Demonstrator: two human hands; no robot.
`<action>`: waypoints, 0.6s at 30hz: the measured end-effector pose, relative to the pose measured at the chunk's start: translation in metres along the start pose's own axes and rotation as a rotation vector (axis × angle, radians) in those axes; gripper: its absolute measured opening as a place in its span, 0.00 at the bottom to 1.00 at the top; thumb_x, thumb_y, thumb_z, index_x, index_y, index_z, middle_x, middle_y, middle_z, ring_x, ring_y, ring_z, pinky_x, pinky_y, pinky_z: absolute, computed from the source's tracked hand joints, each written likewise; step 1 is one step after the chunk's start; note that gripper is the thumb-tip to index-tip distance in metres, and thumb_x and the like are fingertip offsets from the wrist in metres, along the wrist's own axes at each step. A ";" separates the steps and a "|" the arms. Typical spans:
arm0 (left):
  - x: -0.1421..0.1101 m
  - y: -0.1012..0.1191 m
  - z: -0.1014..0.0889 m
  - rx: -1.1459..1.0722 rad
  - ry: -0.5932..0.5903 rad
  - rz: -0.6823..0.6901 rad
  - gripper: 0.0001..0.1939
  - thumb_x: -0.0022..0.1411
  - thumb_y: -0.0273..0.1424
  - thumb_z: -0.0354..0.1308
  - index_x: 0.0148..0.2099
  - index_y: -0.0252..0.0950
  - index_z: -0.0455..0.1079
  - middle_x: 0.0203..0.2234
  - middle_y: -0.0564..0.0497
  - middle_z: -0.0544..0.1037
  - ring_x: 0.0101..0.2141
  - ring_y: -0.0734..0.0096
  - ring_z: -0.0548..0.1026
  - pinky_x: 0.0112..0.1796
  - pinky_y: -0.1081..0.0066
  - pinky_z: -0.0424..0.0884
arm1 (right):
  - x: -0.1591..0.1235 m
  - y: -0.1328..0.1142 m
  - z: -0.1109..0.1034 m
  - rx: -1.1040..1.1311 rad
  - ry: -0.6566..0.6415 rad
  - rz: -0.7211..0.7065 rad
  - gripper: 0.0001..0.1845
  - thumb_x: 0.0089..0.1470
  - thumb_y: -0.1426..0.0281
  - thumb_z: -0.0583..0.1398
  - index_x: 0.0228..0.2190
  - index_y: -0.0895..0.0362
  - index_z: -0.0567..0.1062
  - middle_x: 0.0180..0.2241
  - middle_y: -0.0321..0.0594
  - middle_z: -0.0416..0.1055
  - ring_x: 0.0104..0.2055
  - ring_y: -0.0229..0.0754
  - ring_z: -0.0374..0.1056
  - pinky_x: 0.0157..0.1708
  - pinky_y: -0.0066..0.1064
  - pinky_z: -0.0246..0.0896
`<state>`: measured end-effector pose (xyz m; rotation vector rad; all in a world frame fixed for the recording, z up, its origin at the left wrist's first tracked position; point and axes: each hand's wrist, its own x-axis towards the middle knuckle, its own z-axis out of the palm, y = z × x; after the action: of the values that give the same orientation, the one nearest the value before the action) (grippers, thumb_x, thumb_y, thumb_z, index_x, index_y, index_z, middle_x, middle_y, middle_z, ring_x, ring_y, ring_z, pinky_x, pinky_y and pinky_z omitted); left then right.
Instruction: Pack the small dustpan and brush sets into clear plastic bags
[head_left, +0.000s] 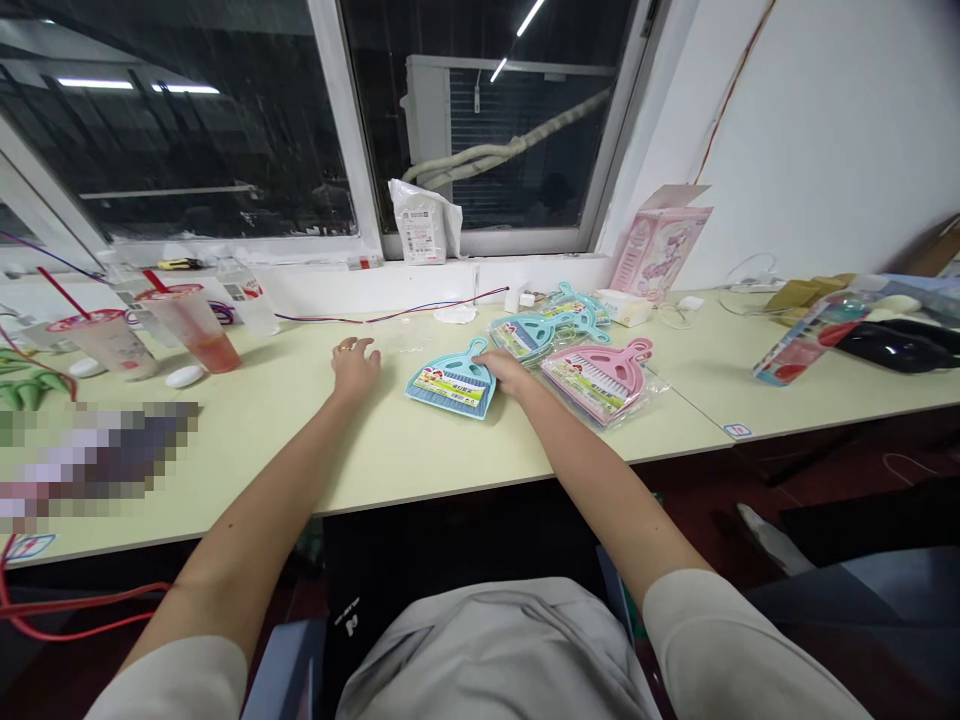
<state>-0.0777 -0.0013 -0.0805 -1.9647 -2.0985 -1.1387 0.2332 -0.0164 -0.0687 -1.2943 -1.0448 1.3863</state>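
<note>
My right hand (505, 370) grips the right side of a light blue mini dustpan and brush set (451, 384), which has a yellow-green label across its bristles. The set is at the middle of the table, handle pointing away from me. To its left, my left hand (355, 366) hovers over or rests on the tabletop, fingers apart and holding nothing. Just right of my right hand lies a pink dustpan and brush set (596, 378) in clear wrapping. Behind it are more blue sets (525, 334), partly overlapping one another.
Two drink cups with red straws, a nearer cup (192, 325) and a paler cup (105, 342), stand at the left. A pink box (660, 245) is by the wall. A clear-and-red package (810, 340) lies right. A white packet (424, 225) leans at the window. Thin wires run along the back.
</note>
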 end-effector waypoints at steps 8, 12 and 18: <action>0.028 -0.022 0.007 0.163 -0.223 -0.002 0.26 0.69 0.42 0.47 0.52 0.34 0.82 0.54 0.32 0.79 0.60 0.35 0.65 0.59 0.44 0.60 | -0.001 -0.002 0.005 0.145 0.004 0.024 0.05 0.52 0.80 0.64 0.30 0.59 0.74 0.21 0.34 0.72 0.26 0.40 0.71 0.33 0.31 0.72; 0.008 -0.010 0.002 0.144 -0.249 0.096 0.21 0.63 0.38 0.53 0.44 0.36 0.85 0.48 0.36 0.83 0.54 0.39 0.71 0.56 0.49 0.66 | 0.001 -0.003 0.007 0.222 0.018 -0.021 0.04 0.54 0.78 0.62 0.31 0.58 0.75 0.23 0.33 0.73 0.27 0.38 0.70 0.32 0.28 0.71; -0.031 0.005 -0.020 -0.141 -0.403 0.299 0.14 0.54 0.33 0.59 0.39 0.43 0.85 0.41 0.44 0.85 0.48 0.46 0.76 0.53 0.55 0.71 | -0.005 -0.008 0.011 0.337 0.008 -0.035 0.04 0.55 0.78 0.61 0.32 0.57 0.73 0.23 0.32 0.72 0.26 0.38 0.70 0.30 0.27 0.71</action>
<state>-0.0756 -0.0386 -0.0793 -2.6519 -1.8189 -0.9175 0.2230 -0.0201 -0.0592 -1.0281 -0.7823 1.4565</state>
